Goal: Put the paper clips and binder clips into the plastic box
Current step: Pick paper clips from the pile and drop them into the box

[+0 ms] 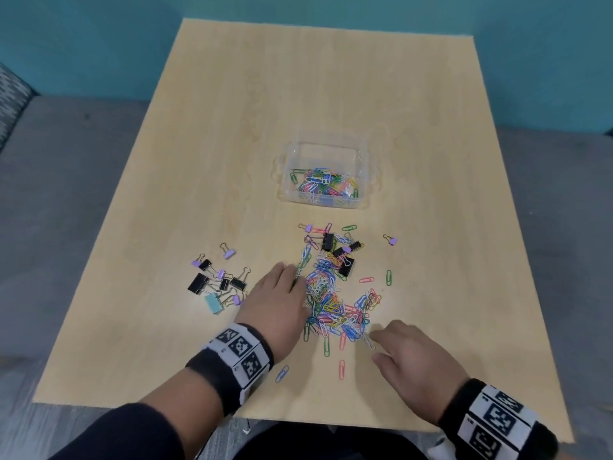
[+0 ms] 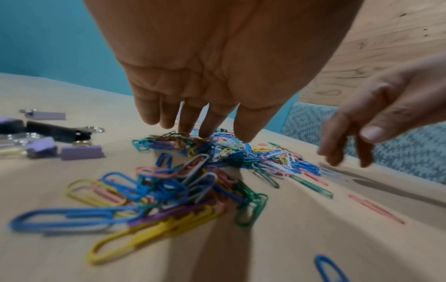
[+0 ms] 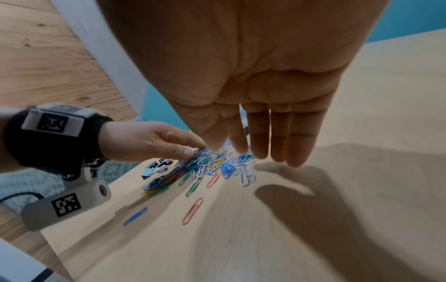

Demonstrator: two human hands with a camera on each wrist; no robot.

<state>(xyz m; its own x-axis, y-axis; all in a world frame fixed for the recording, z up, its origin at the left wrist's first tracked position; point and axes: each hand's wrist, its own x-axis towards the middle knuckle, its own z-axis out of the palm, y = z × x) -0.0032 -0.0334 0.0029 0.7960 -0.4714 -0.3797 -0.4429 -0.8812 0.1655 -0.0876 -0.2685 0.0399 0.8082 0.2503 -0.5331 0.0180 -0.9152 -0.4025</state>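
- Paper clips (image 1: 331, 303), heaped at 6 o'clock on tabletop (image 1: 331, 94), just below plastic box (image 1: 326, 172) sitting near centre and already holding a layer of coloured clips.
- Going left to right: binder clips (image 1: 219, 283) clustered at 9 o'clock of the heap, apart from it; left hand (image 1: 278, 300) with fingers extended, tips touching the heap's left edge, grip wide, holding nothing; a second knot of black binder clips at the heap's 12 o'clock; right hand (image 1: 414, 360) at 4 o'clock, fingers straight, grip wide and empty.
- Handling, as a judgement: light, slick coated wire, prone to tangling and scattering; best scooped between both palms from the heap's flanks rather than pinched singly. Binder clips stiffer and heavier, best taken by the body.
- Left wrist view: fingertips (image 2: 205, 131) resting on the far part of the pile, hidden under the hand from the head view.
- Right wrist view: right palm hovering above the tabletop, shadow beneath; box absent from both wrist views.
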